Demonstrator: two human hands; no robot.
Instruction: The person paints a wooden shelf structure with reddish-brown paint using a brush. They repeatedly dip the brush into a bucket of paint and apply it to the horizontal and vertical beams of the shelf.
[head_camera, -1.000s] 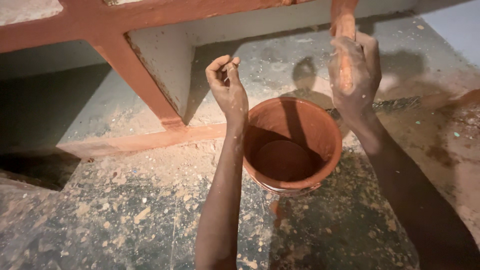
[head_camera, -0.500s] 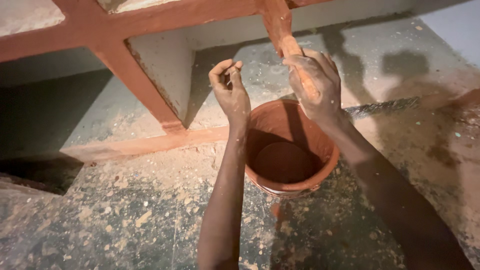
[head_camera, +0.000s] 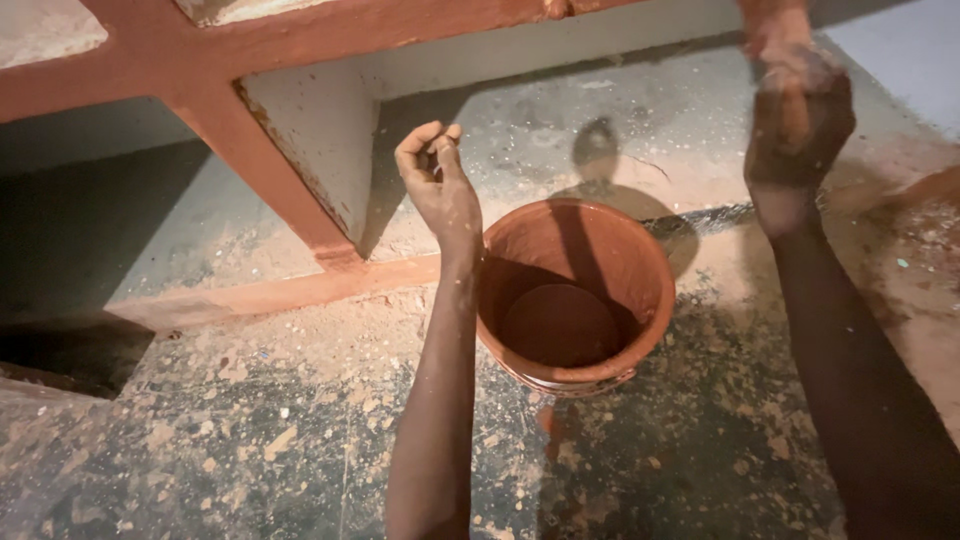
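My right hand is raised at the upper right and blurred by motion. It grips a reddish-brown, paint-coated brush that points up toward the red-painted beam. My left hand is held up in the middle with its fingers curled into a pinch, and nothing shows between them. Its wrist is right beside the rim of a round bucket. The bucket is coated in reddish-brown paint, with paint pooled at its bottom.
A red-painted diagonal brace runs down from the beam to a red strip along the concrete step. The grey floor is speckled with paint drips and dust. A dark gap lies at the left.
My right hand swung left with the brush over the bucket, then back to the upper right. My left hand and the bucket have hardly moved.
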